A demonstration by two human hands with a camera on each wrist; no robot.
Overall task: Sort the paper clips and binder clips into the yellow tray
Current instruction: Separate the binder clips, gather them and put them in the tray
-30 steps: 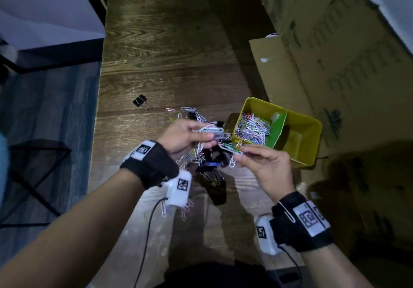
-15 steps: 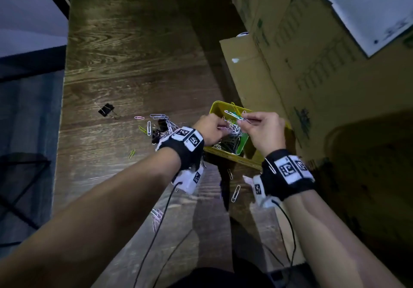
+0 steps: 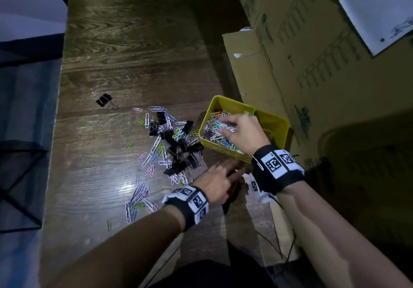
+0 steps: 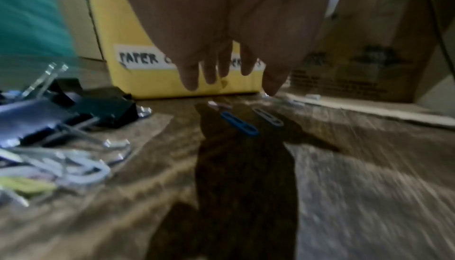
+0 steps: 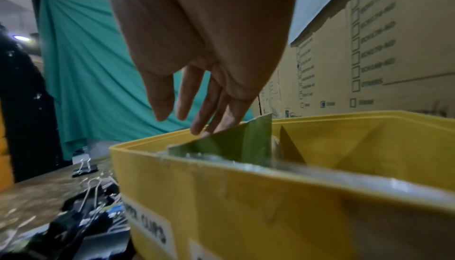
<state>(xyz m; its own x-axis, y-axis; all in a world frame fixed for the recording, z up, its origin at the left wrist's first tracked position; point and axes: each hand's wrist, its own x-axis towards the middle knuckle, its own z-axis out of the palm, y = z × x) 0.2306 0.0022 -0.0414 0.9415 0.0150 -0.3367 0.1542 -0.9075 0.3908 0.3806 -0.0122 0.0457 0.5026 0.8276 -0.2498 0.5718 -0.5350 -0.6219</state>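
The yellow tray (image 3: 280, 129) stands at the table's right, split by a green divider (image 3: 252, 112). Its left compartment holds a heap of coloured paper clips (image 3: 214, 131). My right hand (image 3: 223, 128) hovers over that heap, fingers straight and spread, holding nothing; the right wrist view shows the hand (image 5: 187, 120) just above the divider (image 5: 236, 139). My left hand (image 3: 232, 168) is low over the table in front of the tray, fingers extended and empty. In the left wrist view its fingertips (image 4: 192, 83) hang above a blue paper clip (image 4: 238, 124). A mixed pile of binder and paper clips (image 3: 174, 144) lies left of the tray.
A lone black binder clip (image 3: 104, 100) lies far left on the wooden table (image 3: 134, 53). A second cluster of paper clips (image 3: 138, 198) sits near my left wrist. Cardboard boxes (image 3: 312, 64) wall in the right side, close behind the tray. The table's left edge drops off.
Both hands were pinching paper clips above the tray. My right hand has since opened over the left compartment, and my left hand has dropped empty to the table in front of the tray.
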